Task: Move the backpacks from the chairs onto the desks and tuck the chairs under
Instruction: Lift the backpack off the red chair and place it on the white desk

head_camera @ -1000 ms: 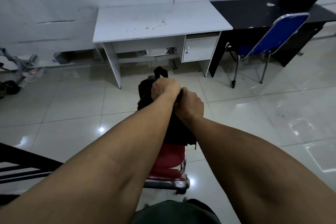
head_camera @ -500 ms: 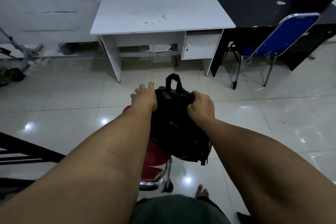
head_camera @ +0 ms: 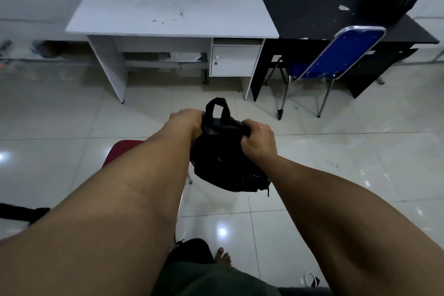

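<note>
The left hand (head_camera: 186,120) and right hand (head_camera: 258,138) are both gripping the black backpack (head_camera: 223,158) by its soft, sagging top, in front of the white desk (head_camera: 168,14). It is probably lightish; its handle loop (head_camera: 217,106) is standing free as a firmer hold.

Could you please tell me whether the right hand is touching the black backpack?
Touching. The head view shows the right hand with fingers curled into the top of the backpack.

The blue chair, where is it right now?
The blue chair stands at the upper right of the head view, against the black desk, right of the white desk.
</note>
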Demonstrator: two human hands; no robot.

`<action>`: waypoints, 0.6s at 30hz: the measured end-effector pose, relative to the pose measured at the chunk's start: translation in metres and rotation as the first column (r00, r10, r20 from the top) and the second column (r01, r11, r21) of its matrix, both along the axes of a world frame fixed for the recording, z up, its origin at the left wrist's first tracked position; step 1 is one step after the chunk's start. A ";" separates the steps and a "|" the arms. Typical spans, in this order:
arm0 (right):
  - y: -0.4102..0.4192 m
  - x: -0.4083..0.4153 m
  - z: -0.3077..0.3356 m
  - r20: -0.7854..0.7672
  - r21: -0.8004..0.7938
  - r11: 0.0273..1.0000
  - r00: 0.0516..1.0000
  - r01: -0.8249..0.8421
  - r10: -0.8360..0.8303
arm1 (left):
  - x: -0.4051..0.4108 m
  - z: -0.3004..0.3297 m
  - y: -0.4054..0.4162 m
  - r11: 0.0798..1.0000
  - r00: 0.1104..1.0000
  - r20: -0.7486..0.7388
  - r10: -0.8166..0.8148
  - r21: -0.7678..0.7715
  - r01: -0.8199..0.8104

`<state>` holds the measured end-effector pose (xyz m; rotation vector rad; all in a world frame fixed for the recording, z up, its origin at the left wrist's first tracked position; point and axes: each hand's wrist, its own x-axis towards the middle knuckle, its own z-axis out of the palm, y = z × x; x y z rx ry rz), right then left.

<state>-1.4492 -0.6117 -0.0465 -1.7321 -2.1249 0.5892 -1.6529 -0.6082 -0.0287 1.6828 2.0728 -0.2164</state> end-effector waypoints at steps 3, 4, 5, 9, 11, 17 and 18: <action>0.031 0.016 0.004 0.017 0.025 1.000 1.000 0.014 -0.014 | 0.017 -0.009 0.020 0.996 1.000 -0.029 -0.005 0.088 0.008; 0.042 0.021 0.005 0.022 0.035 0.999 0.999 0.024 -0.025 | 0.021 -0.015 0.027 0.990 1.000 0.015 0.004 0.142 -0.006; 0.053 0.025 0.006 0.023 0.041 0.998 0.999 0.037 -0.038 | 0.024 -0.019 0.033 0.980 0.996 0.092 0.016 0.198 -0.034; 0.108 0.036 0.014 0.085 0.050 0.997 0.994 0.066 -0.070 | 0.036 -0.035 0.072 0.892 0.935 0.351 0.051 0.404 -0.200; 0.137 0.039 0.015 0.097 0.059 0.996 0.992 0.070 -0.076 | 0.039 -0.034 0.099 0.864 0.930 0.367 0.026 0.460 -0.206; 0.214 0.035 0.023 0.089 0.025 0.998 0.994 0.064 -0.066 | 0.026 -0.014 0.179 0.851 0.940 0.340 -0.023 0.501 -0.160; 0.224 0.033 0.024 0.086 0.029 0.998 0.994 0.064 -0.066 | 0.023 -0.010 0.190 0.848 0.944 0.330 -0.020 0.506 -0.159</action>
